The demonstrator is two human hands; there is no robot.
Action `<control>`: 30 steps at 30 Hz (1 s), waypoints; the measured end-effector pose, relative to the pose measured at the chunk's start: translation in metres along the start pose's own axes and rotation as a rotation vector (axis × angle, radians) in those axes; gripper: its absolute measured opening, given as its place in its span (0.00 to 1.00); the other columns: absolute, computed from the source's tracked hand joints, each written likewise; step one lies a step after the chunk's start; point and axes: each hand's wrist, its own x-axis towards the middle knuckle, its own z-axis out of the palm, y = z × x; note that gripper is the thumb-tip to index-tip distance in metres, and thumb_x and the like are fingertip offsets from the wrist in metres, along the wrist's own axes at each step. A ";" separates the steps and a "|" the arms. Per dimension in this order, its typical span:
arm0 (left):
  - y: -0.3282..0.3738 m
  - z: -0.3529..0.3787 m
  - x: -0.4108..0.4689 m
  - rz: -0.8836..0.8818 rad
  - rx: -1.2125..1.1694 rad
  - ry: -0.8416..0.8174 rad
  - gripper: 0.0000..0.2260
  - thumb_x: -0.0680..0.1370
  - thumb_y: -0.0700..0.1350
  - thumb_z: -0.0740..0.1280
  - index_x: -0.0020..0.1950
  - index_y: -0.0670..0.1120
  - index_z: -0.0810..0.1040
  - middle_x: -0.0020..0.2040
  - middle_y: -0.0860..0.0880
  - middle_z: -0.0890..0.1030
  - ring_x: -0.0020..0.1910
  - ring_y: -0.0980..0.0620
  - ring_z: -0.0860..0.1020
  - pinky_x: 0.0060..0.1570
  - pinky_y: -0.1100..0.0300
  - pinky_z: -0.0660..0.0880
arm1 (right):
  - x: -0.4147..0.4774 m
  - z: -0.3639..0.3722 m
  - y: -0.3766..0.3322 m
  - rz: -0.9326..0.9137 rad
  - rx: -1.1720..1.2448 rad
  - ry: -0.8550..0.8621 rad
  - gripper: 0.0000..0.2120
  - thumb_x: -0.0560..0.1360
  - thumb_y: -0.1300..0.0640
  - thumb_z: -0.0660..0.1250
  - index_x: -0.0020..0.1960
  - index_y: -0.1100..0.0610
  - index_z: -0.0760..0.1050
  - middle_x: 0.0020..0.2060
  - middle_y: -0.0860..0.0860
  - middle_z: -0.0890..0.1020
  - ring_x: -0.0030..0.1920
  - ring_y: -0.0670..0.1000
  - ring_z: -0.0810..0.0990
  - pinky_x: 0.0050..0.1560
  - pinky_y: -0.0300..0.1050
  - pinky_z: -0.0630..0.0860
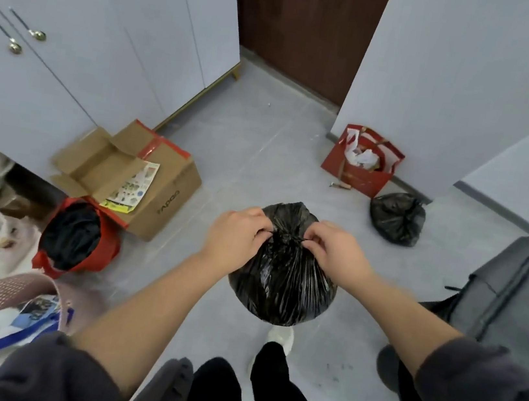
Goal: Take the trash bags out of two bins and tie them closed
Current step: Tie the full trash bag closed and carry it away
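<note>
With left hand and right hand each pinching a knot tail at centre frame, overpulling may tear the bag.

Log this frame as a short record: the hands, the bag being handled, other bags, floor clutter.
held bag: black, full, neck gathered
left hand: pinches its neck
right hand: pinches its neck
second bag: black, on floor beside red paper bag, looks tied
red container: on floor at left, black liner inside
box: cardboard, flaps open
</note>
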 end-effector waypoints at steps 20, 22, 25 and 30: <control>0.025 0.088 0.374 -0.003 -0.106 -0.241 0.04 0.76 0.46 0.67 0.47 0.49 0.82 0.52 0.53 0.79 0.50 0.51 0.77 0.48 0.56 0.74 | 0.207 -0.125 0.206 0.412 0.036 0.019 0.04 0.75 0.56 0.67 0.44 0.56 0.75 0.40 0.51 0.78 0.41 0.52 0.76 0.44 0.50 0.75; 0.030 0.108 0.403 -0.018 -0.110 -0.289 0.04 0.76 0.44 0.67 0.47 0.48 0.81 0.52 0.52 0.79 0.50 0.50 0.78 0.49 0.55 0.74 | 0.220 -0.129 0.232 0.451 0.056 0.003 0.05 0.75 0.56 0.68 0.42 0.53 0.73 0.39 0.50 0.77 0.41 0.52 0.76 0.44 0.50 0.75; 0.036 0.144 0.440 -0.037 -0.090 -0.359 0.04 0.76 0.44 0.66 0.47 0.48 0.80 0.51 0.51 0.79 0.50 0.49 0.77 0.49 0.56 0.74 | 0.241 -0.128 0.280 0.517 0.091 -0.051 0.06 0.75 0.56 0.67 0.41 0.51 0.71 0.40 0.49 0.77 0.42 0.52 0.76 0.45 0.50 0.76; 0.028 0.236 0.500 -0.133 -0.074 -0.429 0.04 0.76 0.44 0.66 0.47 0.48 0.80 0.50 0.51 0.80 0.49 0.48 0.77 0.47 0.56 0.73 | 0.283 -0.098 0.387 0.569 0.111 -0.138 0.03 0.76 0.56 0.65 0.45 0.53 0.73 0.42 0.49 0.76 0.45 0.53 0.76 0.46 0.48 0.74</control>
